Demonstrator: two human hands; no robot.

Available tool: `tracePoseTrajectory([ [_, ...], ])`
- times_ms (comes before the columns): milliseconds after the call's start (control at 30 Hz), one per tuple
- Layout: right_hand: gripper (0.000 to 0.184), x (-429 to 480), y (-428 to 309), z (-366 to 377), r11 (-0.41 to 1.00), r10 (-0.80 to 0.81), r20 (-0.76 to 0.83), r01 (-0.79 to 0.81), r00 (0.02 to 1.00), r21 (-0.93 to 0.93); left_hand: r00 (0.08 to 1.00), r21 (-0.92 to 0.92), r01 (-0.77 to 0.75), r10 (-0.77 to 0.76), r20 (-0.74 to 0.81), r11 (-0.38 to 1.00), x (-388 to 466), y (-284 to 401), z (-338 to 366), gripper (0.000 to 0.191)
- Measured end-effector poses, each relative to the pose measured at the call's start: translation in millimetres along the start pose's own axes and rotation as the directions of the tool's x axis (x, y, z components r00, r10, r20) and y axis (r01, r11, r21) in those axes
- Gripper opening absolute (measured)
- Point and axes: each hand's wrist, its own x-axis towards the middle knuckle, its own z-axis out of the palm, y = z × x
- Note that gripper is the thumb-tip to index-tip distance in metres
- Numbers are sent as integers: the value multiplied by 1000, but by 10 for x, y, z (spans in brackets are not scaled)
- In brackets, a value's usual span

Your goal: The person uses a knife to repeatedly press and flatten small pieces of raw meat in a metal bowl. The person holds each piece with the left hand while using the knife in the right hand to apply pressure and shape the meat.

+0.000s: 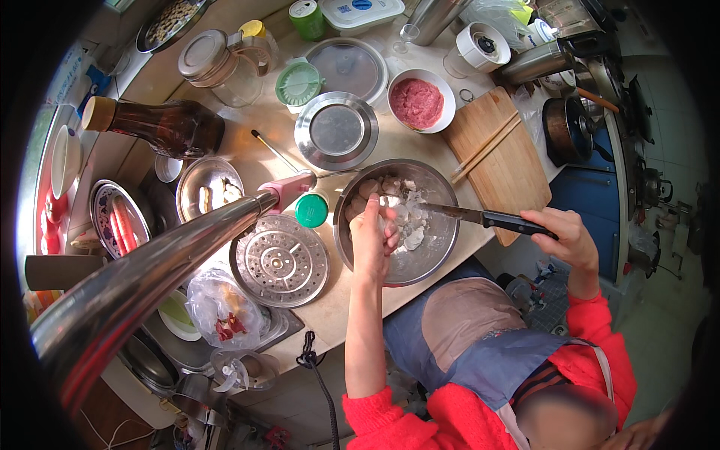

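A stainless steel bowl (436, 256) at the counter's front edge contains pale lumps (415, 239) dusted with white powder. My left hand (372, 239) is over the left part of this bowl, fingers curled. Whether a lump is inside those fingers is hidden. From the right side, my right hand (565, 233) grips the black handle of a kitchen knife (461, 214). Its blade reaches over the rim, with the tip among the white lumps.
Beside the bowl lie a wooden cutting board (500, 163) with chopsticks (486, 147), a bowl of minced meat (417, 101), a metal lid (336, 130), a green-capped jar (312, 210) and a perforated steamer plate (279, 261). A metal pole (169, 264) crosses the left side.
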Motion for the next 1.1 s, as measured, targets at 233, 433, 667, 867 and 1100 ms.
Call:
tracePoseTrajectory([
  [233,42,7,9,-1,1000,2,1,-2,1000,3,991,139,-103,114,-74,985,35,-47,61,36],
  [433,42,15,11,-1,1000,6,0,-6,1000,12,996,68,-18,24,-87,997,47,-33,-99,49],
  [667,42,26,22,-10,1000,8,1,-8,1000,20,997,45,-38,41,-70,998,21,17,8,29],
  [867,42,30,30,-13,1000,17,7,-17,1000,17,988,208,-152,153,12,966,67,-13,-51,17],
  [1100,42,34,48,10,999,16,1,-16,1000,34,916,880,-247,394,75,405,154,28,-32,19],
])
